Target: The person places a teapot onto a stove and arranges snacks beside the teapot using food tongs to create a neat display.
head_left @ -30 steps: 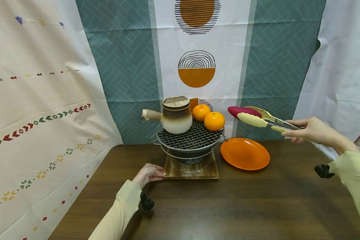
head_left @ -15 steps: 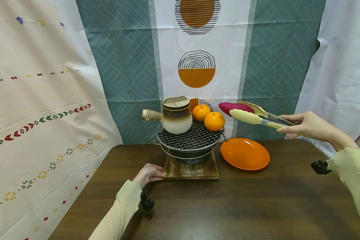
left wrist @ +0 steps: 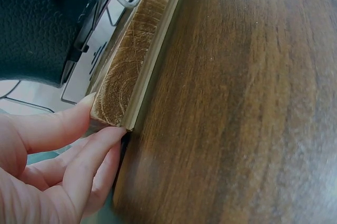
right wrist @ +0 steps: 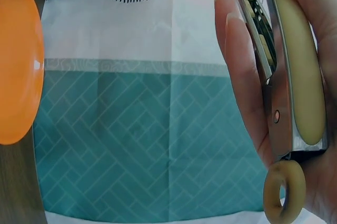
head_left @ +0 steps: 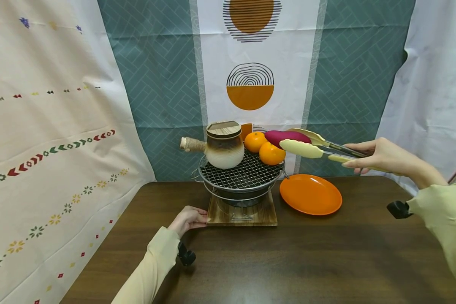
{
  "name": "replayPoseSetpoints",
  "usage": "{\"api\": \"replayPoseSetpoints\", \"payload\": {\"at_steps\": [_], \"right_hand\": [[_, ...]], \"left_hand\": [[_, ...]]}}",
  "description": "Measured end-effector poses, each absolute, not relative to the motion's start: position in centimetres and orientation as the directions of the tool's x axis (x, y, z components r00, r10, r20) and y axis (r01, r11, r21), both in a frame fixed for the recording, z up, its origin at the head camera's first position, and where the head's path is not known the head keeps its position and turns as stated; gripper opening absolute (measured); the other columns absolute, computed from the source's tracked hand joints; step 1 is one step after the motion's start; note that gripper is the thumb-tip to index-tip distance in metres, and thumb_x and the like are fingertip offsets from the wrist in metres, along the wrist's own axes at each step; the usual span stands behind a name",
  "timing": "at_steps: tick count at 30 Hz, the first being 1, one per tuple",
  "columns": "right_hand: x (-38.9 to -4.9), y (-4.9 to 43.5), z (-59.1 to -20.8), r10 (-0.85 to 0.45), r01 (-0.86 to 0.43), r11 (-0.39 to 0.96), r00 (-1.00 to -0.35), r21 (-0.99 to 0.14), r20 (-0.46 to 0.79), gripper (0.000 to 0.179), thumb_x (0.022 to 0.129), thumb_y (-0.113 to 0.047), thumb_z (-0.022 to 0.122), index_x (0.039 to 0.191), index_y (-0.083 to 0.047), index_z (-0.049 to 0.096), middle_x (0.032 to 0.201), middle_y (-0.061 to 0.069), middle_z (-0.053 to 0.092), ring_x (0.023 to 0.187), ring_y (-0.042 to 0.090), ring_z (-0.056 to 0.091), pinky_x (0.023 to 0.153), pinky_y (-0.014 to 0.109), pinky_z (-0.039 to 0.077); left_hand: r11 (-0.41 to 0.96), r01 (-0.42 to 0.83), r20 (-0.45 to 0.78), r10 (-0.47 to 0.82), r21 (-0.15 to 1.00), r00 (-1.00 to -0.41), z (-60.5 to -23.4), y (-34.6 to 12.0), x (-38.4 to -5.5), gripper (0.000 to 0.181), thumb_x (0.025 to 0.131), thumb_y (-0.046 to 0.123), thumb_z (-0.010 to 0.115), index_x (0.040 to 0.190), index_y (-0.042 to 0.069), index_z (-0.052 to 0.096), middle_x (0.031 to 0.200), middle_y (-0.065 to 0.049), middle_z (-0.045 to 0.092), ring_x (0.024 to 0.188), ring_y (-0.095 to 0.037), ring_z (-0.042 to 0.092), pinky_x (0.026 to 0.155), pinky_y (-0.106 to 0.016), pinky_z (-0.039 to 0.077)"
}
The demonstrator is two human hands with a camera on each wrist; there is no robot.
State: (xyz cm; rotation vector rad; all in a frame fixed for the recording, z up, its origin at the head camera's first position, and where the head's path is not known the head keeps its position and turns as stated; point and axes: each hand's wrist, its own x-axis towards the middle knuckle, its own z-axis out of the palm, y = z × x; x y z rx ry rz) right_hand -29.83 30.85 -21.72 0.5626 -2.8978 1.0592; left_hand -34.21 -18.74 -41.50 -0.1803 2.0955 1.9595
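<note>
In the head view my right hand (head_left: 380,158) grips a pair of tongs (head_left: 334,151) with cream tips. Between the tips is a magenta, elongated vegetable, like a sweet potato (head_left: 283,136), held in front of the back of the grill beside two oranges (head_left: 255,142). The nearer orange (head_left: 271,154) is partly covered by it. My left hand (head_left: 190,219) pinches the left front corner of a wooden board (head_left: 267,213), thumb above and fingers at the lower edge in the left wrist view. On the board stands a round grill (head_left: 247,177) with a wire mesh top.
A brown and white lidded pot (head_left: 224,153) with a rope-wrapped handle sits at the mesh's left, its handle sticking out leftward. An orange plate (head_left: 310,195) lies right of the grill on the brown table (head_left: 289,261). Patterned cloths hang behind and on both sides.
My right hand has moved left with the tongs, bringing the sweet potato from above the plate to over the grill's right edge by the oranges. The left hand stays at the board.
</note>
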Motion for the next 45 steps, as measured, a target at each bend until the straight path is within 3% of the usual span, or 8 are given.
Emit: {"api": "replayPoseSetpoints", "payload": {"at_steps": [15,22,29,37,41,45], "right_hand": [[-29.7,28.2,-21.2,-0.42,-0.389,0.689,-0.902,-0.611,0.099,0.069,0.08,-0.027,0.07,0.136,-0.001,0.038,0.072,0.008,0.064,0.063,0.025,0.06,0.061,0.03,0.048],[-29.8,27.4,-21.2,-0.438,-0.403,0.716,-0.895,-0.57,0.084,0.069,0.08,-0.031,0.069,0.135,-0.001,0.04,0.074,0.004,0.065,0.065,0.022,0.061,0.069,0.033,0.046],[-30.1,26.5,-21.2,-0.467,-0.424,0.712,-0.881,-0.56,0.073,0.069,0.08,-0.032,0.069,0.135,-0.002,0.04,0.075,0.003,0.066,0.065,0.021,0.061,0.075,0.033,0.045],[-30.3,25.4,-21.2,-0.515,-0.458,0.68,-0.854,-0.572,0.071,0.07,0.079,-0.028,0.071,0.134,0.002,0.04,0.075,0.003,0.066,0.063,0.021,0.061,0.069,0.03,0.049],[-30.5,24.9,-21.4,-0.518,-0.452,0.677,-0.853,-0.581,0.061,0.07,0.077,-0.028,0.073,0.132,0.002,0.042,0.077,0.004,0.066,0.062,0.022,0.061,0.065,0.031,0.05],[-30.8,24.4,-21.7,-0.529,-0.461,0.672,-0.846,-0.58,0.061,0.07,0.076,-0.029,0.074,0.131,0.002,0.044,0.079,0.004,0.065,0.061,0.022,0.061,0.063,0.031,0.051]], "left_hand": [[0.095,-0.275,-0.282,0.067,0.957,-0.957,-41.5,-18.6,-34.1,0.033,0.076,-0.018,0.058,0.108,-0.02,0.051,0.082,-0.02,0.061,0.071,-0.023,0.062,0.072,-0.043,0.049],[0.08,-0.253,-0.262,0.133,0.964,-0.956,-43.5,-19.6,-35.9,0.031,0.074,-0.014,0.064,0.104,-0.016,0.056,0.087,-0.024,0.061,0.074,-0.027,0.062,0.07,-0.041,0.051],[0.094,-0.276,-0.285,0.093,0.957,-0.954,-41.4,-18.7,-34.1,0.034,0.077,-0.017,0.058,0.11,-0.021,0.049,0.082,-0.02,0.062,0.071,-0.022,0.062,0.074,-0.043,0.049],[0.091,-0.269,-0.276,0.087,0.959,-0.957,-42.0,-18.9,-34.4,0.033,0.076,-0.015,0.062,0.107,-0.019,0.052,0.086,-0.023,0.061,0.073,-0.025,0.062,0.073,-0.042,0.049],[0.078,-0.245,-0.254,0.142,0.966,-0.957,-42.6,-19.2,-34.9,0.032,0.073,-0.013,0.065,0.103,-0.018,0.055,0.085,-0.024,0.061,0.074,-0.026,0.062,0.07,-0.041,0.051],[0.103,-0.271,-0.279,0.082,0.957,-0.957,-42.0,-18.8,-34.5,0.034,0.076,-0.015,0.062,0.108,-0.019,0.052,0.085,-0.022,0.061,0.074,-0.024,0.062,0.072,-0.042,0.05]]}}
